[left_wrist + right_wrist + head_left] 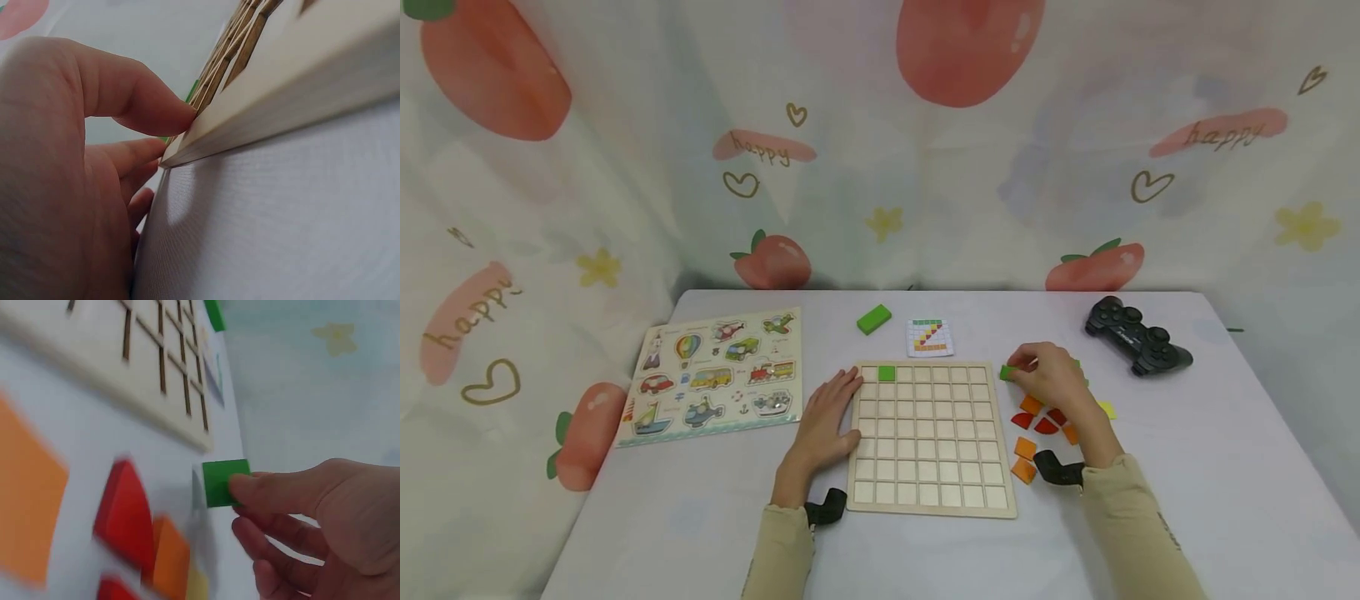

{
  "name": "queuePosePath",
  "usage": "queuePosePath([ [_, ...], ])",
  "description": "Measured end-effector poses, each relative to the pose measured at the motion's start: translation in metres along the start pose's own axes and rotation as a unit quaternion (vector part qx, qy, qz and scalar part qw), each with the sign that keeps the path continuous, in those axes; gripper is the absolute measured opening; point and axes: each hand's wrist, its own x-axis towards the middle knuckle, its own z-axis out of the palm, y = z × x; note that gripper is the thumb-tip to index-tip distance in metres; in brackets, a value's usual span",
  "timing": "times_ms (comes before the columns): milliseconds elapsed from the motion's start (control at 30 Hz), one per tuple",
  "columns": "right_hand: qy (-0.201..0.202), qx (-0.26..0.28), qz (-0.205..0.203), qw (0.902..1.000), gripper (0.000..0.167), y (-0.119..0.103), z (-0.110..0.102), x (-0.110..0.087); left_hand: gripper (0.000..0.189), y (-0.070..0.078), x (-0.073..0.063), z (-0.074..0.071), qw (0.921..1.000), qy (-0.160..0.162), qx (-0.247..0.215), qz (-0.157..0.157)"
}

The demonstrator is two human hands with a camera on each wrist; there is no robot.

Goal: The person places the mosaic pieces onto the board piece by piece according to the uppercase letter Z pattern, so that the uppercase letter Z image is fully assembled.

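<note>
Between thumb and fingers my right hand (1051, 379) pinches a green square tile (219, 481), just off the right edge of the wooden grid board (928, 510). One green tile (887, 373) lies in the board's top row, second cell from the left. My left hand (826, 421) rests along the board's left edge with fingers extended; in the left wrist view the thumb (153, 103) touches the frame's rim. Beneath and beside the right hand are loose red quarter-round pieces (1046, 427) and orange squares (1023, 472), partly hidden by that hand.
Behind the board lie a green block (874, 319) and a small pattern card (929, 338) with a coloured grid. A picture puzzle board (711, 379) lies at the left. A black game controller (1137, 335) sits at the back right. A yellow piece (1107, 409) shows past the right wrist.
</note>
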Motion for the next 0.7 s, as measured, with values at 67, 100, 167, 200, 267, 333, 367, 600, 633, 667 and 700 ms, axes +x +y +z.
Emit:
queuePosePath([
  [67, 0.015, 0.034, -0.012, 0.9992, 0.013, -0.009, 0.007, 0.006, 0.086, -0.001, 0.0, 0.0, 1.0, -0.006, -0.001, -0.003],
  [100, 0.019, 0.051, -0.018, 0.9984, 0.014, -0.015, 0.012, 0.009, 0.086, -0.001, 0.0, 0.0, 1.0, -0.006, -0.002, -0.003],
  [167, 0.021, 0.085, -0.03, 0.9957, 0.015, -0.029, 0.024, 0.016, 0.086, -0.001, 0.0, 0.0, 0.9999, -0.01, -0.002, -0.005],
  [200, 0.019, 0.098, -0.037, 0.9943, 0.015, -0.036, 0.031, 0.019, 0.086, -0.001, 0.001, 0.0, 0.9999, -0.01, -0.002, -0.006],
  [267, 0.009, 0.118, -0.047, 0.9918, 0.016, -0.05, 0.045, 0.025, 0.086, -0.002, 0.001, 0.001, 1.0, -0.008, -0.001, -0.005],
  [333, -0.005, 0.134, -0.056, 0.9894, 0.016, -0.061, 0.059, 0.029, 0.086, -0.001, 0.001, 0.001, 0.9999, -0.01, 0.001, -0.007],
  [367, -0.01, 0.138, -0.057, 0.9888, 0.016, -0.066, 0.065, 0.031, 0.086, -0.001, 0.002, 0.001, 0.9999, -0.01, 0.002, -0.007],
  [600, -0.011, 0.139, -0.07, 0.9878, 0.016, -0.085, 0.096, 0.037, 0.086, -0.001, 0.002, 0.0, 0.9999, -0.01, 0.002, -0.009],
  [633, -0.009, 0.13, -0.074, 0.9887, 0.016, -0.086, 0.098, 0.038, 0.086, -0.001, 0.002, 0.0, 0.9999, -0.01, 0.003, -0.01],
  [667, -0.008, 0.121, -0.077, 0.9897, 0.015, -0.087, 0.1, 0.038, 0.086, -0.002, 0.002, 0.0, 0.9999, -0.01, 0.004, -0.01],
  [700, -0.005, 0.108, -0.083, 0.9907, 0.015, -0.088, 0.102, 0.038, 0.086, -0.002, 0.001, 0.0, 0.9999, -0.012, 0.007, -0.011],
])
